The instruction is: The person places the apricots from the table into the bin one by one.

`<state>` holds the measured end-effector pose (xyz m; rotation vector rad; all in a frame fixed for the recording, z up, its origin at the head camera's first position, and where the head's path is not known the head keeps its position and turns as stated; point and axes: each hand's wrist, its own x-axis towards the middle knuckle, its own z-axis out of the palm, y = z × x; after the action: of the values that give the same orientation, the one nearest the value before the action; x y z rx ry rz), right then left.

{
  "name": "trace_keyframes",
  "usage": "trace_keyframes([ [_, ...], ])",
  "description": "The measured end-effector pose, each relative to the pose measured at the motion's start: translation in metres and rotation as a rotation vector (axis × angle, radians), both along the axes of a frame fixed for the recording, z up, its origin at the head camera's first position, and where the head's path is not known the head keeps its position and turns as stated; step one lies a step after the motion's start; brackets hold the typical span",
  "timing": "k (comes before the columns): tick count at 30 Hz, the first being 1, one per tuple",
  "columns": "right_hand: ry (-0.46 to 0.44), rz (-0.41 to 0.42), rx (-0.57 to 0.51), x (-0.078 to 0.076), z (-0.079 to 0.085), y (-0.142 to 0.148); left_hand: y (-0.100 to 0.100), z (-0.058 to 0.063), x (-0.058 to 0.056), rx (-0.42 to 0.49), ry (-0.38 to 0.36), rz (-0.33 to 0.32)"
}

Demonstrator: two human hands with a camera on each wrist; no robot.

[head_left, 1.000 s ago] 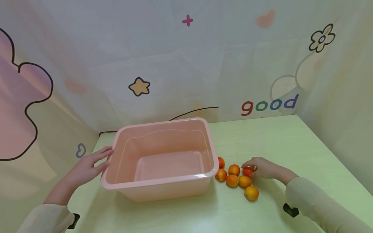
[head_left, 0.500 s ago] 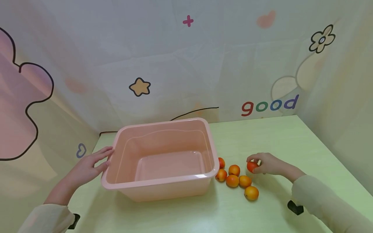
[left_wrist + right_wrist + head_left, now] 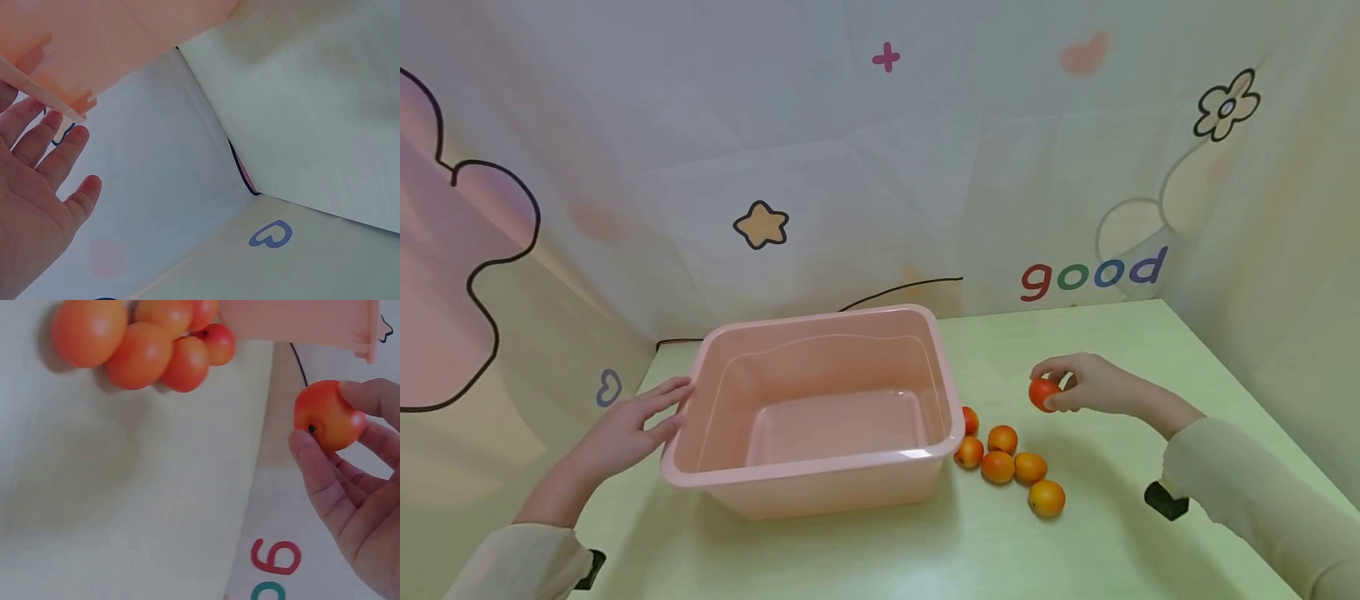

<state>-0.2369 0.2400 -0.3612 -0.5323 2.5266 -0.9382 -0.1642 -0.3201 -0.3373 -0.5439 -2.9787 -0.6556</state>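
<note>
A pink plastic basin (image 3: 838, 425) stands on the table, its inside bare. My left hand (image 3: 625, 429) rests at the basin's left rim, its extended fingers touching the edge; the left wrist view shows the fingertips (image 3: 80, 134) just under the lip. My right hand (image 3: 1097, 385) pinches a small red-orange apple (image 3: 1043, 395) between thumb and fingers, raised above the table to the right of the basin. The dimple and dark stem of this apple show in the right wrist view. Several similar orange-red fruits (image 3: 997, 467) lie close together beside the basin's right side, one partly hidden by its rim.
The light green table (image 3: 1090, 333) meets a printed curtain (image 3: 880, 167) at the back, which bears a star and the word "good". More of the curtain hangs at both sides. A black wrist device (image 3: 1167, 500) shows at the right sleeve.
My right hand has lifted the apple out of the group of fruits, up and away from the table. The left hand has stayed at the basin's rim.
</note>
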Motion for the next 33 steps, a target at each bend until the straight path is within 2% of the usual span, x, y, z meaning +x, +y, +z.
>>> trace_keyframes([
  [14,0.020,0.083,-0.072,-0.013,0.049,-0.038,0.000,0.000,-0.001,0.012,-0.014,-0.001],
  [21,0.027,0.107,-0.043,-0.017,0.075,-0.066,-0.002,-0.001,-0.001,0.011,-0.011,0.002],
  [27,0.026,0.139,-0.036,-0.025,0.088,-0.090,-0.002,-0.001,-0.002,0.014,-0.020,0.008],
  [33,0.047,0.189,-0.037,-0.031,0.100,-0.114,-0.002,0.000,-0.003,-0.021,-0.012,0.011],
])
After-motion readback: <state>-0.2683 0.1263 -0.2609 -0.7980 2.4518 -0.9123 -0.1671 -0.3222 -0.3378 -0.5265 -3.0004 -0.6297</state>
